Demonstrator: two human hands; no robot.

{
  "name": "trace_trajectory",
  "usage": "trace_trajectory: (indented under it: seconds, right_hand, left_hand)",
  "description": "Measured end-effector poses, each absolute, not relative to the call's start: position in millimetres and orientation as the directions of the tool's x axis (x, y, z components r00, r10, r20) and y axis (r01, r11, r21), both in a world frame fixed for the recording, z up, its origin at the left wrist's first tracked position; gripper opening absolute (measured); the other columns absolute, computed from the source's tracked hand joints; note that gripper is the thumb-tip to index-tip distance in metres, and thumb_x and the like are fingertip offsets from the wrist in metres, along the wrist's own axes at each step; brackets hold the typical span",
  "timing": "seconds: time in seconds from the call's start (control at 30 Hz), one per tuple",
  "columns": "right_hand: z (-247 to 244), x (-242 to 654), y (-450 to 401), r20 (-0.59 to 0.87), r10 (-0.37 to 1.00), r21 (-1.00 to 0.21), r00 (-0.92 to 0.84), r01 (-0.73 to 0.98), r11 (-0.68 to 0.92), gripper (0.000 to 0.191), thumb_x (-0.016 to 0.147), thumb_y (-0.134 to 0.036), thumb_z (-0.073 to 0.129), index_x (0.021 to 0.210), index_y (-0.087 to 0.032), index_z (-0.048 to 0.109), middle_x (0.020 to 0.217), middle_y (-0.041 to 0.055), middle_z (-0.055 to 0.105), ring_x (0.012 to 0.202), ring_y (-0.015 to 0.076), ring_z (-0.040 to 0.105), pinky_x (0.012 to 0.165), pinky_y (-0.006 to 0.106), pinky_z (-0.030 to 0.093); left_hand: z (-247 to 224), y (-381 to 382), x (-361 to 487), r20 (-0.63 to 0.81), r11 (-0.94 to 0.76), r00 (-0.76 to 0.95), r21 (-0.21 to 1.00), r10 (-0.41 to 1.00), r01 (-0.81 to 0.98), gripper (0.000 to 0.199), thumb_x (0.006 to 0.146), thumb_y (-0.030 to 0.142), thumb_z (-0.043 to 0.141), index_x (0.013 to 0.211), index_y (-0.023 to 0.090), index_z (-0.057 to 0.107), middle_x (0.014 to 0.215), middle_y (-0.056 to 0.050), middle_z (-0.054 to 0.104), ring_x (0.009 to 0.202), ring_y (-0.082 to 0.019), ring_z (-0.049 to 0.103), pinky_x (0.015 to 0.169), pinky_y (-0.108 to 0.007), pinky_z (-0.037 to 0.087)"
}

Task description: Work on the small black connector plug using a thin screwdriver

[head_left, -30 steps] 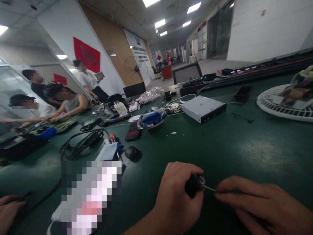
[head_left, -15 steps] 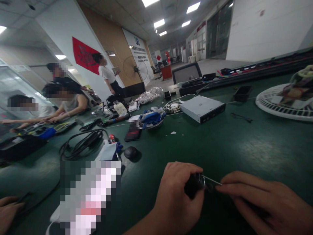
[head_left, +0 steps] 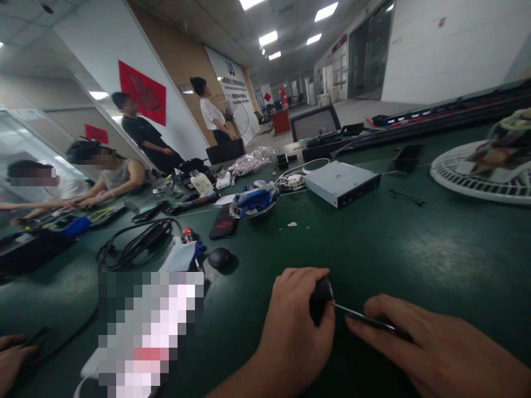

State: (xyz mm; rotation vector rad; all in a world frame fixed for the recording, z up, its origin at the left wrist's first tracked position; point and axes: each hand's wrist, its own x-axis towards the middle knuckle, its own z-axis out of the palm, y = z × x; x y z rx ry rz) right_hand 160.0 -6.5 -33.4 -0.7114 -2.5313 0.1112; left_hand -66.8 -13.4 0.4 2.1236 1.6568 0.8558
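Black part: you have the small rounded black part (head_left: 322,289) above the near side of the bench (head_left: 373,260), its rimmed end turned toward your right side. Most of its body is hidden in your grip, so its exact kind cannot be certified.
Left fingers: your left hand (head_left: 288,318) is closed around it, upper fingers over the top and thumb underneath. This probably steadies the part while leaving its end exposed.
Slim tool: your right hand (head_left: 433,337) pinches a slim tool (head_left: 375,322), its thin shaft reaching to the lower edge of that end. Whether the tip touches or stops just short cannot be told.
Right fingers: narrow, closed on the dark handle, which runs back under the hand; a grip apparently chosen for fine control of the tip.
Hand pose: your left wrist rises from the bottom edge with its knuckles up; your right hand comes in from the right, low and nearly flat, fingers pointing at the part.
Surroundings: a black mouse (head_left: 220,258) lies to the left of your hands; a grey drive-like box (head_left: 342,182) and a white fan guard (head_left: 460,174) lie beyond.
Other hand: another person's hand (head_left: 14,356) shows at the left edge, near a dark item too blurred to identify.
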Motion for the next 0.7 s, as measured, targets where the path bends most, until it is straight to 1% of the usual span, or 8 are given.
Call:
trace_trajectory:
  seconds: [0.1, 0.17, 0.27, 0.37, 0.47, 0.53, 0.63, 0.7]
  right_hand:
    - [-30.1, 158.0, -6.5, 0.439, 0.541, -0.258, -0.717, 0.476, 0.841, 0.061, 0.075, -0.005, 0.05, 0.13, -0.025, 0.065, 0.103, 0.0061, 0.072, 0.073, 0.0196, 0.072, 0.059, 0.027, 0.06]
    - [-26.8, 157.7, -6.8, 0.464, 0.555, -0.289, -0.69, 0.474, 0.832, 0.054, 0.078, -0.007, 0.05, 0.126, -0.026, 0.068, 0.101, 0.0052, 0.071, 0.074, 0.0179, 0.071, 0.06, 0.025, 0.059]
    - [-22.7, 158.4, -6.7, 0.49, 0.579, -0.313, -0.652, 0.488, 0.815, 0.044, 0.083, -0.011, 0.052, 0.12, -0.026, 0.07, 0.1, 0.0052, 0.071, 0.074, 0.0176, 0.071, 0.06, 0.025, 0.058]
    - [-20.4, 159.6, -4.4, 0.398, 0.633, -0.354, -0.663, 0.526, 0.773, 0.031, 0.087, -0.015, 0.057, 0.114, -0.025, 0.07, 0.102, 0.0042, 0.07, 0.074, 0.0173, 0.071, 0.059, 0.026, 0.058]
    - [-18.0, 159.9, -0.7, 0.287, 0.7, -0.425, -0.654, 0.569, 0.705, 0.021, 0.092, -0.019, 0.057, 0.107, -0.027, 0.069, 0.103, 0.0028, 0.069, 0.079, 0.018, 0.072, 0.066, 0.031, 0.06]
    - [-14.6, 159.2, 1.5, 0.215, 0.75, -0.499, -0.625, 0.59, 0.635, 0.019, 0.093, -0.02, 0.056, 0.101, -0.029, 0.071, 0.1, 0.0007, 0.069, 0.079, 0.0168, 0.071, 0.07, 0.031, 0.059]
    - [-6.7, 157.1, 3.1, 0.131, 0.797, -0.583, -0.59, 0.604, 0.543, 0.018, 0.09, -0.019, 0.059, 0.091, -0.031, 0.073, 0.093, -0.0023, 0.07, 0.075, 0.0146, 0.07, 0.067, 0.029, 0.056]
    - [-1.8, 155.6, 3.2, 0.117, 0.813, -0.596, -0.571, 0.614, 0.518, 0.016, 0.087, -0.017, 0.06, 0.085, -0.028, 0.071, 0.087, -0.0028, 0.07, 0.072, 0.0149, 0.069, 0.064, 0.028, 0.053]
  left_hand:
    - [-0.1, -14.0, -65.8, 0.273, -0.294, 0.161, 0.567, 0.948, 0.769, 0.047, 0.079, 0.007, 0.064, 0.123, 0.023, 0.063, 0.119, -0.006, 0.067, 0.112, -0.028, 0.059, 0.1, -0.053, 0.049]
    - [-0.6, -14.0, -65.9, 0.279, -0.303, 0.168, 0.56, 0.945, 0.771, 0.047, 0.079, 0.006, 0.064, 0.123, 0.023, 0.063, 0.119, -0.006, 0.067, 0.112, -0.027, 0.059, 0.1, -0.053, 0.049]
    - [-0.2, -13.9, -66.5, 0.288, -0.317, 0.18, 0.554, 0.941, 0.77, 0.048, 0.079, 0.005, 0.063, 0.123, 0.023, 0.062, 0.119, -0.006, 0.067, 0.112, -0.027, 0.059, 0.1, -0.052, 0.049]
    - [0.8, -14.0, -66.7, 0.288, -0.323, 0.19, 0.542, 0.939, 0.776, 0.047, 0.08, 0.006, 0.062, 0.123, 0.024, 0.061, 0.118, -0.005, 0.067, 0.112, -0.027, 0.058, 0.1, -0.052, 0.048]
    - [1.1, -14.7, -65.8, 0.292, -0.331, 0.198, 0.529, 0.936, 0.782, 0.043, 0.081, 0.007, 0.06, 0.121, 0.023, 0.06, 0.118, -0.006, 0.066, 0.112, -0.027, 0.058, 0.1, -0.052, 0.048]
    - [0.1, -15.4, -65.2, 0.291, -0.323, 0.192, 0.522, 0.937, 0.79, 0.04, 0.083, 0.006, 0.059, 0.119, 0.022, 0.058, 0.116, -0.007, 0.065, 0.11, -0.028, 0.059, 0.098, -0.052, 0.049]
    - [-2.9, -17.1, -65.5, 0.305, -0.276, 0.13, 0.506, 0.944, 0.817, 0.035, 0.089, 0.007, 0.052, 0.121, 0.02, 0.054, 0.114, -0.01, 0.064, 0.106, -0.028, 0.062, 0.094, -0.053, 0.052]
    - [-3.9, -19.6, -66.4, 0.358, -0.25, 0.063, 0.507, 0.932, 0.825, 0.032, 0.095, 0.011, 0.045, 0.125, 0.019, 0.048, 0.113, -0.012, 0.064, 0.104, -0.027, 0.065, 0.091, -0.05, 0.054]
